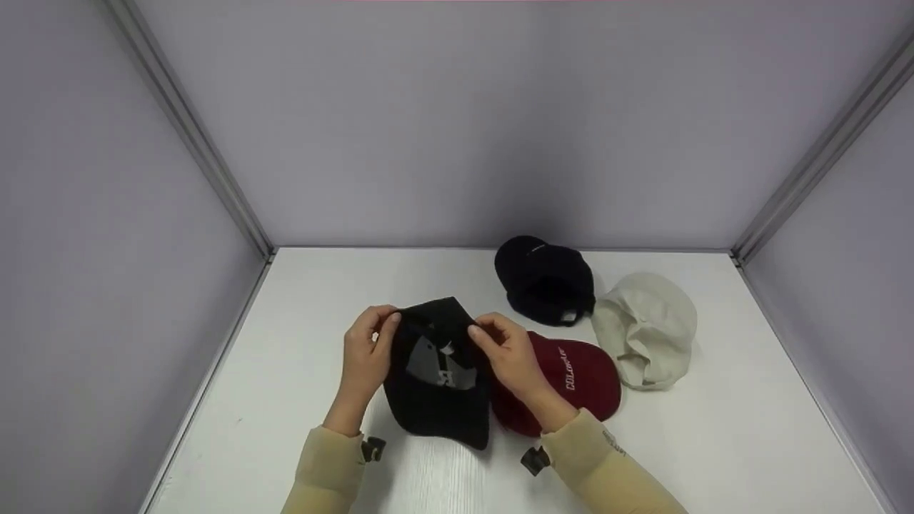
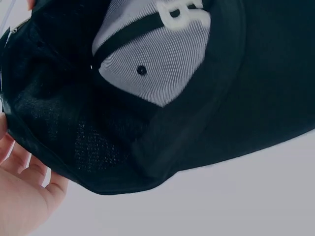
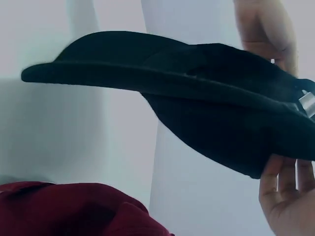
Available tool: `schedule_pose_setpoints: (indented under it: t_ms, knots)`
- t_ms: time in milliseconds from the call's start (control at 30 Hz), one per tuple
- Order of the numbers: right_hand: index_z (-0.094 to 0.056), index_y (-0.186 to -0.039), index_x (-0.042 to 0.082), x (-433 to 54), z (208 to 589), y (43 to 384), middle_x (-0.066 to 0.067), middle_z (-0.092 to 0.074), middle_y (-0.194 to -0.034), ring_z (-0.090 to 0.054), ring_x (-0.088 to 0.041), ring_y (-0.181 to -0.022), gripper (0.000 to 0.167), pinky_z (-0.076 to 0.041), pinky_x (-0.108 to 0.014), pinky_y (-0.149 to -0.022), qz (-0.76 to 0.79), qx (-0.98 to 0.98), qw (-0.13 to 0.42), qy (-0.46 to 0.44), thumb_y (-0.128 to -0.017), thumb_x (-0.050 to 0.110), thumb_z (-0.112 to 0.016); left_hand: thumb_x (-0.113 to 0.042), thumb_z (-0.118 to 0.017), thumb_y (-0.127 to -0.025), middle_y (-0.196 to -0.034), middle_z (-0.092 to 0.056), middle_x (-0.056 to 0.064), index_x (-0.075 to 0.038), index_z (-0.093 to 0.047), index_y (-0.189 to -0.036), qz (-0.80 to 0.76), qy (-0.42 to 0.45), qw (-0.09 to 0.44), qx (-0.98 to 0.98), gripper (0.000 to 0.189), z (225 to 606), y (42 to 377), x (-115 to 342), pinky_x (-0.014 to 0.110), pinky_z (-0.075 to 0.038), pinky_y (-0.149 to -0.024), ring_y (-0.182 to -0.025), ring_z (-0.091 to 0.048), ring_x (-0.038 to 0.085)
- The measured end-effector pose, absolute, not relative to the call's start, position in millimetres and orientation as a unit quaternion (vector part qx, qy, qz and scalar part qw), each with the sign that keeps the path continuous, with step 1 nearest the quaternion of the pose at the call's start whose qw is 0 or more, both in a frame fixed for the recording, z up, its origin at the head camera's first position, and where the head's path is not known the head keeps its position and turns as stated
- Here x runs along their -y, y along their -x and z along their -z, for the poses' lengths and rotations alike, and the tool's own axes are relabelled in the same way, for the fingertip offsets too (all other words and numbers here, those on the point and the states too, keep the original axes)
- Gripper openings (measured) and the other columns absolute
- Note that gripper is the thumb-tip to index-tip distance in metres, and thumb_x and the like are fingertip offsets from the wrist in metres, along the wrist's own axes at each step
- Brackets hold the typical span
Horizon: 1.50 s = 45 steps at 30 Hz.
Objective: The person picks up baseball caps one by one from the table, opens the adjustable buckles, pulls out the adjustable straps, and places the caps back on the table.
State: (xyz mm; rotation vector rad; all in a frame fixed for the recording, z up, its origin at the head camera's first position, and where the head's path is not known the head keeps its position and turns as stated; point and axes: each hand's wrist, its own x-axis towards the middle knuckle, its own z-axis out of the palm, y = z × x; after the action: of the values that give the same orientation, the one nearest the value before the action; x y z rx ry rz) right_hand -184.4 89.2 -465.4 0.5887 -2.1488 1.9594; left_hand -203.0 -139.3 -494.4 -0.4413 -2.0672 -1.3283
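Both hands hold a black baseball cap (image 1: 435, 421) by its sides, its hollow inside turned up toward the head camera and its brim toward the person. The left hand (image 1: 366, 350) pinches the left edge, thumb on the inner side. On the opposite edge, the right hand (image 1: 510, 353) pinches with thumb and fingers. Inside the cap (image 2: 162, 69), the left wrist view shows a pale striped lining patch with a white letter. From the side, in the right wrist view, the cap (image 3: 206, 108) is raised above the red cap (image 3: 83, 211).
A dark red cap with white lettering (image 1: 585, 375) lies on the white table (image 1: 285, 428), partly behind the right hand. Farther back lies a second black cap (image 1: 546, 278), with a crumpled cream cap (image 1: 653, 328) to its right. Grey walls (image 1: 464, 128) enclose the table.
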Motion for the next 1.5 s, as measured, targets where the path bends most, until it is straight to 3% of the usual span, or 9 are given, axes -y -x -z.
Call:
schedule_pose_setpoints:
  t_ms: [133, 300, 500, 633, 800, 1233, 1500]
  knots:
    - [-0.065, -0.094, -0.009, -88.6, 463.9, 184.1, -0.011, -0.064, -0.086, -0.055, -0.011, -0.076, 0.008, -0.046, -0.024, -0.070, -0.650, 0.729, 0.096, -0.192, -0.094, -0.002, -0.062, -0.004, -0.063, -0.095, -0.091, -0.064, 0.002, -0.003, -0.066, -0.101, 0.474, 0.163, 0.338, 0.797, 0.007, 496.7, 202.1, 138.2, 0.028, -0.048, -0.068, -0.079, -0.058, 0.015]
    - [-0.065, -0.093, -0.008, -87.9, 461.3, 183.7, -0.011, -0.064, -0.085, -0.055, -0.012, -0.076, 0.007, -0.047, -0.024, -0.069, -0.651, 0.732, 0.098, -0.174, -0.093, -0.002, -0.063, -0.007, -0.067, -0.093, -0.099, -0.059, 0.006, -0.002, -0.064, -0.105, 0.421, 0.174, 0.400, 0.795, 0.013, 495.8, 196.5, 128.0, 0.035, -0.047, -0.079, -0.091, -0.057, 0.021]
    - [-0.065, -0.092, -0.009, -87.5, 458.3, 184.1, -0.012, -0.064, -0.085, -0.057, -0.013, -0.076, 0.009, -0.047, -0.025, -0.069, -0.650, 0.737, 0.091, -0.159, -0.094, -0.001, -0.063, -0.010, -0.081, -0.078, -0.102, -0.061, 0.011, -0.003, -0.068, -0.103, 0.290, 0.308, 0.467, 0.777, 0.028, 497.2, 187.6, 113.4, 0.042, -0.044, -0.082, -0.094, -0.056, 0.029]
    - [-0.066, -0.094, -0.010, -88.1, 457.5, 184.8, -0.013, -0.065, -0.087, -0.058, -0.013, -0.077, 0.011, -0.048, -0.025, -0.070, -0.652, 0.737, 0.080, -0.161, -0.095, 0.001, -0.062, -0.014, -0.085, -0.075, -0.112, -0.060, 0.013, -0.008, -0.069, -0.108, 0.206, 0.371, 0.450, 0.786, 0.037, 500.1, 184.1, 108.3, 0.046, -0.043, -0.088, -0.101, -0.055, 0.031]
    - [-0.066, -0.095, -0.009, -89.3, 457.2, 185.4, -0.012, -0.065, -0.086, -0.056, -0.012, -0.075, 0.012, -0.048, -0.025, -0.069, -0.650, 0.739, 0.070, -0.162, -0.095, 0.002, -0.063, -0.012, -0.077, -0.084, -0.119, -0.058, 0.014, -0.014, -0.070, -0.113, 0.155, 0.369, 0.434, 0.807, 0.030, 503.1, 183.5, 106.8, 0.050, -0.040, -0.094, -0.107, -0.053, 0.033]
    - [-0.067, -0.097, -0.008, -90.2, 460.4, 186.9, -0.012, -0.066, -0.090, -0.059, -0.013, -0.079, 0.013, -0.050, -0.025, -0.071, -0.656, 0.735, 0.046, -0.165, -0.096, 0.004, -0.063, -0.017, -0.071, -0.090, -0.118, -0.059, 0.011, -0.014, -0.070, -0.110, 0.113, 0.386, 0.432, 0.808, 0.020, 503.7, 186.4, 103.9, 0.055, -0.038, -0.095, -0.107, -0.054, 0.033]
    - [-0.067, -0.097, -0.009, -91.1, 460.8, 188.3, -0.013, -0.066, -0.091, -0.059, -0.014, -0.079, 0.013, -0.049, -0.025, -0.070, -0.657, 0.733, 0.042, -0.172, -0.096, 0.004, -0.063, -0.017, -0.076, -0.085, -0.108, -0.063, 0.010, -0.011, -0.072, -0.104, 0.147, 0.387, 0.451, 0.791, 0.020, 501.3, 185.3, 101.8, 0.054, -0.041, -0.090, -0.099, -0.057, 0.031]
